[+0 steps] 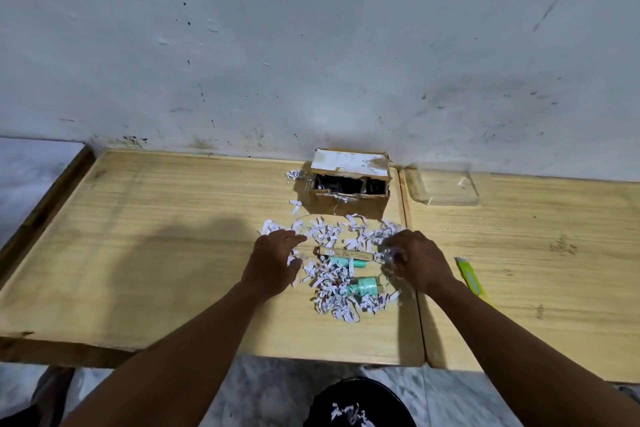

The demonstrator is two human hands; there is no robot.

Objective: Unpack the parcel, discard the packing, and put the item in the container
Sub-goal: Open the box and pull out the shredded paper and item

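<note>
An opened cardboard parcel (349, 189) stands at the back of the table by the wall. In front of it lies a heap of white shredded paper (337, 298). Mint-green cosmetic items (363, 285) and a slim tan box (346, 251) lie among the shreds. My left hand (272, 260) rests at the heap's left edge with its fingers spread over the shreds. My right hand (415, 258) is at the right edge, fingers curled around a clump of shredded paper. A clear plastic container (445, 185) sits empty at the back right.
A yellow-green box cutter (470, 276) lies on the table right of my right hand. A black bin (360, 404) with some shreds in it stands on the floor below the table's front edge. A seam between two tabletops runs past the heap.
</note>
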